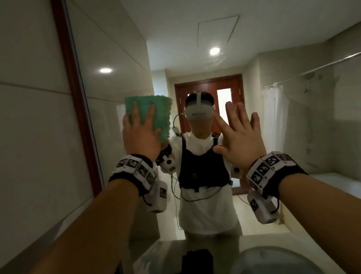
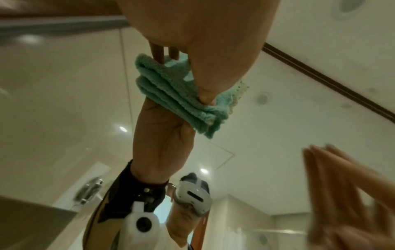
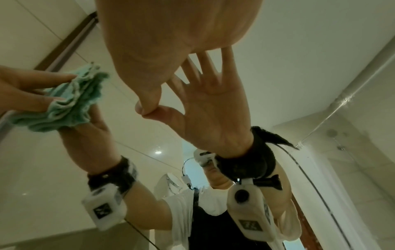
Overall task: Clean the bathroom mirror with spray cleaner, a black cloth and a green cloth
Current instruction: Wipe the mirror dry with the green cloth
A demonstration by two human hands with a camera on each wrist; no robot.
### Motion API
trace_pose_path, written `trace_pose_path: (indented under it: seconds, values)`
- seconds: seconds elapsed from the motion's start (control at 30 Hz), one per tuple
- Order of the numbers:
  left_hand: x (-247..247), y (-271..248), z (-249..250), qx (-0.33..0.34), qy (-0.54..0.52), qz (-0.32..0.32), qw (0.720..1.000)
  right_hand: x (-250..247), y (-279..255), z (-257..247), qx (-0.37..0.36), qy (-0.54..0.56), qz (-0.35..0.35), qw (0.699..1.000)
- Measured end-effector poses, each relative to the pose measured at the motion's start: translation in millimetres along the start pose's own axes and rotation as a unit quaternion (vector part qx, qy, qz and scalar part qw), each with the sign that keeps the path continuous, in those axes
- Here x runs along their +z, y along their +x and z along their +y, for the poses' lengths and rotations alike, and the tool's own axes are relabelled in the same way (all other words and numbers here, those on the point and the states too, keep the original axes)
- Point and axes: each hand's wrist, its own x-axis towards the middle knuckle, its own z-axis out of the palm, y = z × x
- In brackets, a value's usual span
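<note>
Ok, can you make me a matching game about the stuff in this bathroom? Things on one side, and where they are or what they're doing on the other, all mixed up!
Things:
1. green cloth
2. black cloth
3. right hand
4. shower curtain

Places or states:
A. lying on the counter beside the sink
B. seen in the mirror, hanging from a rail
C. pressed flat on the glass by the left hand
D. empty, fingers spread, thumb tip touching the glass

Pairs: 1-C, 2-A, 3-D, 4-B
</note>
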Motion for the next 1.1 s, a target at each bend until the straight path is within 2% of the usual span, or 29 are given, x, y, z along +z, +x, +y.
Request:
trace_pose_path:
  seconds: [0.17, 0.3, 0.4, 0.53, 0.7, 0.8, 0.9, 1.0, 1.1]
  values:
    - [-8.0, 7.6, -74.6, -0.105, -0.031, -0.002, 0.994, -0.6, -0.7, -2.5, 0.002, 0.002, 0.005, 1.000]
    - [-10.1, 3.2, -93.0, -0.109, -0.028, -0.004, 0.994, -0.3, -1.5, -3.4, 0.000, 0.004, 0.008, 1.000]
    - [-8.7, 0.1, -75.4, -0.132, -0.046, -0.002, 0.990, 0.6, -1.3, -3.1, -0.001, 0.007, 0.009, 1.000]
    - [0.4, -11.8, -31.3, -0.050, -0.026, 0.002, 0.998, 1.6, 0.2, -3.2, 0.000, 0.001, -0.001, 1.000]
    - [10.6, -16.8, 24.4, -0.013, -0.037, 0.006, 0.999, 1.0, 0.1, 2.0, -0.018, -0.001, 0.000, 1.000]
    - [10.9, -14.3, 34.6, -0.028, -0.025, 0.002, 0.999, -3.6, -3.5, 10.7, -0.040, 0.007, 0.006, 0.999]
    - [8.8, -11.9, 41.2, -0.050, -0.030, 0.001, 0.998, -18.1, -5.1, 35.6, -0.049, 0.047, 0.049, 0.996]
    - [7.1, -8.7, 55.0, -0.087, -0.047, 0.002, 0.995, -33.2, -4.5, 75.7, 0.006, 0.029, 0.086, 0.996]
    - [4.4, -2.9, 73.5, -0.120, -0.058, 0.008, 0.991, -36.8, -5.8, 115.6, 0.043, 0.022, 0.057, 0.997]
